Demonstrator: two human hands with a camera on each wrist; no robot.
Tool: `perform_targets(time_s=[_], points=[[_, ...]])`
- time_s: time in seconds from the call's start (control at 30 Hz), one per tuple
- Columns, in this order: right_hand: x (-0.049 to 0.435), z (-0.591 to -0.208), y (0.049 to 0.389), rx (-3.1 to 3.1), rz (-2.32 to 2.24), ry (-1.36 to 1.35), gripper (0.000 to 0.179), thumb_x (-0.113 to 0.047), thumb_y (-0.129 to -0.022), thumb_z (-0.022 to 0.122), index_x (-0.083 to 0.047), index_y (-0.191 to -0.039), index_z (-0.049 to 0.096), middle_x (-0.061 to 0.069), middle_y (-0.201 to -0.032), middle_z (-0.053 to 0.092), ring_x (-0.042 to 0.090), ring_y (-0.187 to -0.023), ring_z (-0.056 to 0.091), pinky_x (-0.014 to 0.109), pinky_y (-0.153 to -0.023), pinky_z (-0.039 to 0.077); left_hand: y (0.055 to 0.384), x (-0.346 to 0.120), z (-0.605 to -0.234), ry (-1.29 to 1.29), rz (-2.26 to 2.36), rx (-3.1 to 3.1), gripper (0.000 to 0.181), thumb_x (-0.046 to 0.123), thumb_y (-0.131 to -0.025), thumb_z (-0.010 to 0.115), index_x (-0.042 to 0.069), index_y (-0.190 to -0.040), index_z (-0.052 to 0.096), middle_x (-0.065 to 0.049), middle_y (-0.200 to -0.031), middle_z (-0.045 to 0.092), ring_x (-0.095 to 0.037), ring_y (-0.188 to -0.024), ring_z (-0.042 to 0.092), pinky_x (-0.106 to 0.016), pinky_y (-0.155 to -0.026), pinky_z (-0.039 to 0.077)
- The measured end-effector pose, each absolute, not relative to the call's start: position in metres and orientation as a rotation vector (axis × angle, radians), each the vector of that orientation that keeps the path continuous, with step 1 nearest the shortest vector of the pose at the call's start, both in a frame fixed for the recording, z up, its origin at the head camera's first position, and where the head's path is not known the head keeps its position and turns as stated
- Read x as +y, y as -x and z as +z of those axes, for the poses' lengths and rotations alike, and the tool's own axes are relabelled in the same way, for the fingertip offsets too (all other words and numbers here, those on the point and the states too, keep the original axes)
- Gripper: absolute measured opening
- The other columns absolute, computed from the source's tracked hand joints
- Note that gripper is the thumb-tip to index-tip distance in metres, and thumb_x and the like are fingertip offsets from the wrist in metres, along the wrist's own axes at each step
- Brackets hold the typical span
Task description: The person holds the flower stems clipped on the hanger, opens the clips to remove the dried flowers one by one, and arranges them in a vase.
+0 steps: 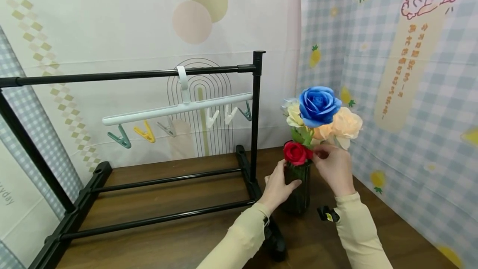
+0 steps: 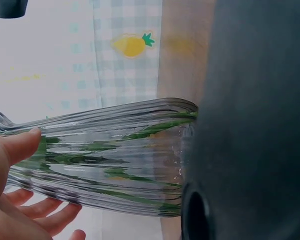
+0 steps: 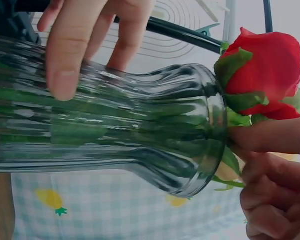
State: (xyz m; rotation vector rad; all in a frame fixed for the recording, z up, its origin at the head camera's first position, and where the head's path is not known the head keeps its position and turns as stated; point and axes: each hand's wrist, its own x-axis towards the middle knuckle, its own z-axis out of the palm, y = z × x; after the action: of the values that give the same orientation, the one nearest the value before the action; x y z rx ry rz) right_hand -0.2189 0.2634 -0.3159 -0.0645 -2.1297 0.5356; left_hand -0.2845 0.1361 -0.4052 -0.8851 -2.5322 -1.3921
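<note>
A ribbed clear glass vase (image 3: 115,120) stands on the table at the right, green stems showing through its wall. My left hand (image 1: 278,188) holds it from the left, thumb on one side and fingers on the other. At the vase mouth sits a red rose (image 1: 296,152), low beside the rim. With curled fingers my right hand (image 1: 333,167) pinches a rose stem right at the rim, under the red bloom; the fingertips are partly hidden. Above rise a blue rose (image 1: 319,106), peach roses (image 1: 345,123) and a pale yellow flower (image 1: 294,115).
Left of the vase stands a black rack (image 1: 255,123), its foot (image 1: 274,240) close to my left forearm. From its bar hangs a pale hanger (image 1: 179,108) with several clothes pegs (image 1: 145,132). Checked cloth (image 1: 403,169) lines the right side of the wooden table (image 1: 179,227).
</note>
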Motion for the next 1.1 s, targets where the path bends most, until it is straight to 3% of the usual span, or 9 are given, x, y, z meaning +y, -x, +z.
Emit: perform_targets(time_s=[0.17,0.37,0.6,0.7,1.0,1.1], points=[[0.265,-0.320,0.219,-2.193,0.486,0.096,0.008,-0.014,-0.071,0.070,-0.006,-0.070,0.068,0.004,-0.056,0.059,0.016,-0.053,0.050,0.028,-0.051,0.035,0.283,0.134,-0.405,0.878,-1.383,-2.538,0.067,0.039,-0.081,0.062,0.023,-0.137,0.028,0.001,-0.131,0.048,-0.012,-0.117,0.048,-0.044,-0.091,0.027],[0.266,-0.313,0.222,-2.279,0.467,-0.046,0.006,-0.008,-0.072,0.067,-0.007,-0.066,0.065,0.002,-0.052,0.054,0.011,-0.045,0.041,0.025,-0.046,0.032,0.284,0.131,-0.405,0.867,-1.380,-2.541,0.066,0.039,-0.082,0.061,0.023,-0.137,0.029,0.001,-0.132,0.047,-0.012,-0.118,0.047,-0.045,-0.091,0.027],[0.270,-0.307,0.224,-2.406,0.526,-0.209,0.030,-0.005,-0.074,0.066,-0.010,-0.053,0.044,-0.004,-0.049,0.031,0.007,-0.043,0.027,0.022,-0.047,0.024,0.283,0.126,-0.405,0.847,-1.352,-2.563,0.066,0.039,-0.082,0.060,0.020,-0.137,0.028,0.001,-0.134,0.046,-0.012,-0.120,0.046,-0.045,-0.090,0.027],[0.271,-0.306,0.224,-2.456,0.555,-0.231,0.037,-0.006,-0.076,0.065,-0.010,-0.052,0.037,-0.004,-0.050,0.028,0.005,-0.042,0.025,0.021,-0.046,0.023,0.283,0.124,-0.406,0.849,-1.344,-2.561,0.066,0.039,-0.083,0.060,0.020,-0.137,0.028,0.000,-0.134,0.046,-0.013,-0.120,0.046,-0.046,-0.090,0.027],[0.270,-0.307,0.222,-2.569,0.609,-0.267,0.033,-0.012,-0.081,0.063,-0.010,-0.056,0.041,-0.004,-0.051,0.029,0.006,-0.043,0.027,0.021,-0.045,0.025,0.284,0.121,-0.404,0.852,-1.333,-2.590,0.069,0.040,-0.083,0.059,0.017,-0.139,0.025,-0.002,-0.137,0.043,-0.015,-0.123,0.044,-0.050,-0.094,0.027],[0.269,-0.309,0.217,-2.581,0.612,-0.257,0.024,-0.018,-0.083,0.062,-0.011,-0.063,0.052,-0.004,-0.051,0.034,0.006,-0.044,0.031,0.021,-0.046,0.027,0.281,0.118,-0.399,0.879,-1.293,-2.643,0.072,0.039,-0.083,0.059,0.016,-0.140,0.022,-0.002,-0.139,0.040,-0.016,-0.125,0.042,-0.049,-0.096,0.027]])
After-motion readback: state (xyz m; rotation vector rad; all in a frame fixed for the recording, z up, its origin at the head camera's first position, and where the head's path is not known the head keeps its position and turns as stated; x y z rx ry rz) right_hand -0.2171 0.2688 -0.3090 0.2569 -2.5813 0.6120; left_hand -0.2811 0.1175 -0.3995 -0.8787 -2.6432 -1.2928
